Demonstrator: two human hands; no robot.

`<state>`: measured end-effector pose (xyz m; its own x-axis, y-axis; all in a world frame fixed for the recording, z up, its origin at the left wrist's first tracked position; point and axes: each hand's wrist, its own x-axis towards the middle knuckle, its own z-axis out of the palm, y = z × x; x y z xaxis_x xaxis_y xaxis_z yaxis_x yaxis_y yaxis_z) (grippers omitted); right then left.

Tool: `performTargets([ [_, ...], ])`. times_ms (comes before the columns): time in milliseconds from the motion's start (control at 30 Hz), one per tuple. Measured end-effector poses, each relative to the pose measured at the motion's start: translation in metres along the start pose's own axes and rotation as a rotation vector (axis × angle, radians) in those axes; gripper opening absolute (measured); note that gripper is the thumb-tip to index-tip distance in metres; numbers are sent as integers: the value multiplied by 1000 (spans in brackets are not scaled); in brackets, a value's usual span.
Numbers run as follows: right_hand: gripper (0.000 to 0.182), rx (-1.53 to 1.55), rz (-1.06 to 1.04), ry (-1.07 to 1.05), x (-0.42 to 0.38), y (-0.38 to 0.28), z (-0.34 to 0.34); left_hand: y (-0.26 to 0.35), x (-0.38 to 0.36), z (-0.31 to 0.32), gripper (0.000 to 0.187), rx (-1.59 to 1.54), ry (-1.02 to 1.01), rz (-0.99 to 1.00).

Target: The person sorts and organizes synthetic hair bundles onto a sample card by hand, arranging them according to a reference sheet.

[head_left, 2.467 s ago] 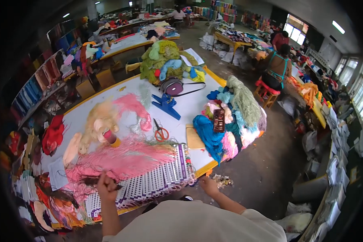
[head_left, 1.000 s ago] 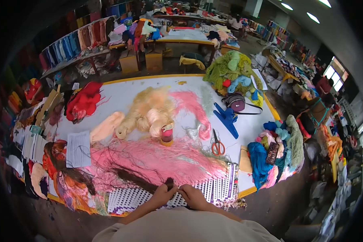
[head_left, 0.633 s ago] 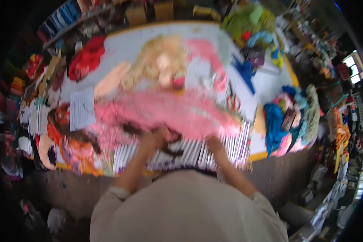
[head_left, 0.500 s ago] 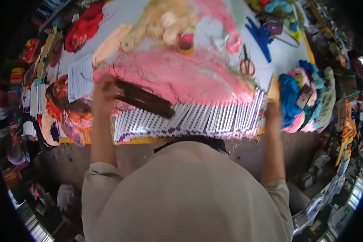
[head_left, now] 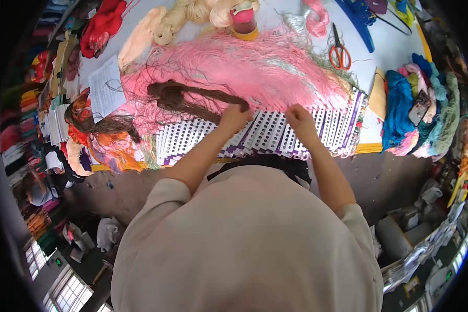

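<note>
A dark brown skein of yarn lies as a long loop over pink threads. At its right end is my left hand, its fingers closed around the brown yarn. My right hand is held over the row of punched white cards, a little right of my left hand, with its fingers pinched together; what it holds, if anything, is too small to make out. The cards overlap along the table's front edge, and the pink threads spread out behind them.
Red-handled scissors lie at the back right, near a blue hanger. A jar stands behind the threads. Blue yarn is heaped at the right, orange yarn at the left, beside a printed sheet.
Both hands have come inward over the cards. My left hand has moved from the brown skein's left end to its right end. The view has shifted, and the skein's loop is spread wider.
</note>
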<state>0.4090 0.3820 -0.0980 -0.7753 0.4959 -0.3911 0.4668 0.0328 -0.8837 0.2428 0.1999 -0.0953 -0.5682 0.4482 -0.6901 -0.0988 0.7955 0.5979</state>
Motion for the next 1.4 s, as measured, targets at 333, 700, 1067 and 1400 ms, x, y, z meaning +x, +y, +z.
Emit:
performTargets([
  [333, 15, -167, 12, -63, 15, 8, 40, -10, 17, 30, 28, -207, -77, 32],
  [700, 14, -253, 22, -102, 21, 10, 47, -11, 39, 31, 17, -352, -297, -41],
  [1067, 14, -192, 45, -104, 27, 36, 50, 14, 13, -19, 18, -651, -479, -100],
  [1400, 39, 86, 274, -288, 27, -8, 40, 2, 18, 26, 24, 256, -268, 326],
])
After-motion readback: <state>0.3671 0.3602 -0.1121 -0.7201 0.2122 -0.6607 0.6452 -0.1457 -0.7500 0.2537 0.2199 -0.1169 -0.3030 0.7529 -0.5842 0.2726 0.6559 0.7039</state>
